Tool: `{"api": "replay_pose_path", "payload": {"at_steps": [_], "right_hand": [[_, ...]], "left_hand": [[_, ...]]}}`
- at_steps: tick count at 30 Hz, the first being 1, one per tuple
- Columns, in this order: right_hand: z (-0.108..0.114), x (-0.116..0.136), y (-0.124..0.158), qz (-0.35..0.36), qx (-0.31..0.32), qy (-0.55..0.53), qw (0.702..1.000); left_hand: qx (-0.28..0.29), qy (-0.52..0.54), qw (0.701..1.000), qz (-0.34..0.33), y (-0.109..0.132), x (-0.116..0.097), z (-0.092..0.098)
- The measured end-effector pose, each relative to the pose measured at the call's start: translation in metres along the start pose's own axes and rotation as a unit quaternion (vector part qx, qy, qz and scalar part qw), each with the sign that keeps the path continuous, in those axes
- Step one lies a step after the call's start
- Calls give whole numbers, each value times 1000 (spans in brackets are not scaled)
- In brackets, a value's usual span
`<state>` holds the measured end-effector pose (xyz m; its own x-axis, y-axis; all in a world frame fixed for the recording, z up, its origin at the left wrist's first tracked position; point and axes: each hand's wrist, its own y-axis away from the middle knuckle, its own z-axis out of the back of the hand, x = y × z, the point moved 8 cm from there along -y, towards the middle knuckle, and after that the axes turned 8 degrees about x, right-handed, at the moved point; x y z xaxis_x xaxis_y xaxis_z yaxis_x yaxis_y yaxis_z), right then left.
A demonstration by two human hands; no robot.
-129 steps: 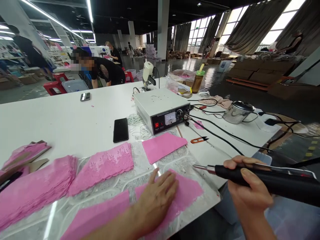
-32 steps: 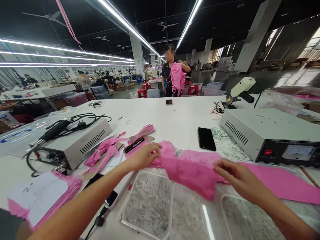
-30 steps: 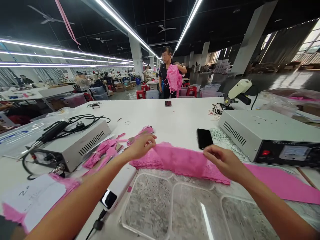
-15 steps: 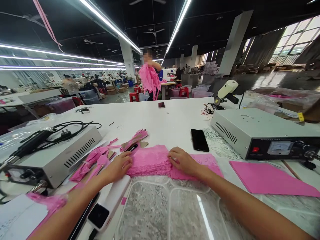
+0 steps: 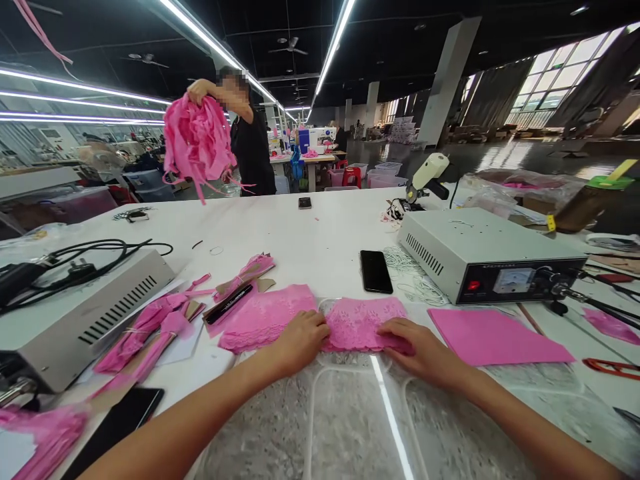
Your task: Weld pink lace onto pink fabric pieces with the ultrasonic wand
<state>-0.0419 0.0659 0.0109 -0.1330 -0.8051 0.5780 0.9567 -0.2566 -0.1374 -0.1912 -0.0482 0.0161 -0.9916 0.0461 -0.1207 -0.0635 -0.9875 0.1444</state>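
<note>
Your left hand [image 5: 300, 337] lies on the left edge of the lace piece [image 5: 363, 323], fingers curled; whether they pinch it, I cannot tell. Your right hand [image 5: 423, 343] presses the right edge, fingers together and flat. The piece lies on the worktop [image 5: 310, 233] between both hands.

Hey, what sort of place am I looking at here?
Probably a garment factory floor: the left hand and right hand rest on a pink lace piece on a white table, a metered machine box stands nearby, and a co-worker holds a pink fabric bundle.
</note>
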Motion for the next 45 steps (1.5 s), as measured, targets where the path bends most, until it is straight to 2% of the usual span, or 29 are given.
{"api": "replay_pose_path", "payload": {"at_steps": [10, 16, 21, 25, 30, 33, 36, 40, 45], "right_hand": [[5, 1, -3, 9, 2, -16, 1000], [5, 16, -11, 5, -20, 41, 999], [-10, 36, -25, 28, -54, 98, 993], [-10, 28, -29, 24, -89, 144, 985], [16, 3, -11, 6, -146, 174, 974], [25, 4, 7, 23, -173, 179, 968], [24, 19, 27, 55, -191, 179, 963], [10, 48, 53, 104, -195, 174, 960], [-9, 83, 77, 167, -166, 157, 959]], "left_hand": [[33, 63, 997, 26, -1, 12, 8], [15, 113, 993, 23, -5, 17, 9], [-12, 130, 991, 16, -7, 20, 14], [-44, 123, 991, 12, -5, 22, 19], [-93, 94, 991, 12, 1, 21, 22], [-116, 66, 991, 23, 4, 21, 22], [-120, 38, 991, 34, 9, 20, 18], [-110, 4, 993, 30, 22, 13, 8], [-101, -18, 994, -23, 39, -7, 1]]}}
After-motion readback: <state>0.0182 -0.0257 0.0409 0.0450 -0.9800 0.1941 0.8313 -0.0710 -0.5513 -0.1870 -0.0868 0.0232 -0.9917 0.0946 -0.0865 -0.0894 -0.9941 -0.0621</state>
